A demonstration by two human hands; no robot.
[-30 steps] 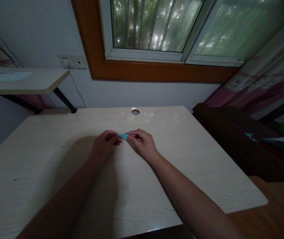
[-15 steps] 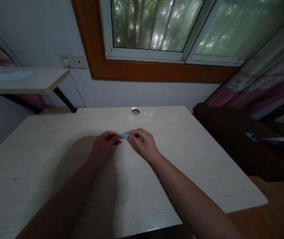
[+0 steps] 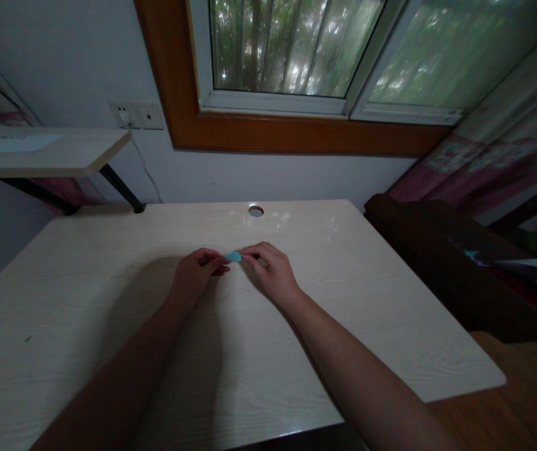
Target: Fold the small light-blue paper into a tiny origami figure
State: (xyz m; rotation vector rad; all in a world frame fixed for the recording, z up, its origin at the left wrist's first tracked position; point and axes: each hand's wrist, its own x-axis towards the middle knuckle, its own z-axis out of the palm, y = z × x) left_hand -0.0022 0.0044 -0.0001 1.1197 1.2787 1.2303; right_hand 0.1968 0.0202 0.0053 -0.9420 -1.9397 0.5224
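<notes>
— Fingers (image 3: 215,262) of both hands?
— Clamped, left hand (image 3: 196,276) and right hand (image 3: 272,274) each pinching one end of a small turquoise paper scrap (image 3: 234,257), low over the pale wood-grain bench (image 3: 84,294)

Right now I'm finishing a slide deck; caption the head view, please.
Left hand and right hand pinch a small turquoise paper piece above a pale desk below a window.

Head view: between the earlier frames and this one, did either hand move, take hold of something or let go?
Barely. The left hand and right hand have drawn slightly closer together, so a little less of the small blue piece shows between their fingertips. Nothing was taken up or released: both hands still pinch the piece just above the desk, in the same spot.
</notes>
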